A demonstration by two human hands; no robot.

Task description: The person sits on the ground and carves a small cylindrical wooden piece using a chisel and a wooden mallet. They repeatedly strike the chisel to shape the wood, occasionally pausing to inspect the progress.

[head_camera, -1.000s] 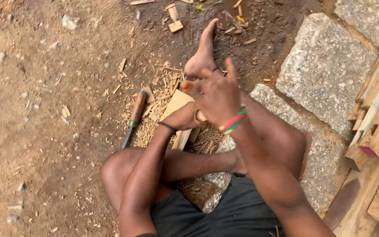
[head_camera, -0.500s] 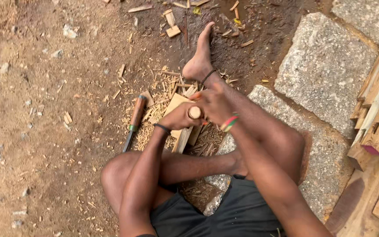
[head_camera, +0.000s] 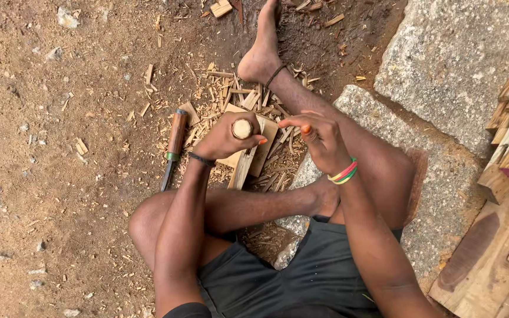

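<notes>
Pale smooth wooden handle (head_camera: pixel 242 128) inside the left hand (head_camera: pixel 224 139) fingers, rough flat wood board (head_camera: pixel 264 148) under them, dry splintery wood chips (head_camera: pixel 219 94) past the fingertips, rough grey stone (head_camera: pixel 449 65) beyond the right hand (head_camera: pixel 319 138)

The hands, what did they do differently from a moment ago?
The right hand has come off the round wooden handle and now hovers open beside it. The left hand keeps gripping the handle over the wood block. The chisel on the dirt stayed put.
</notes>
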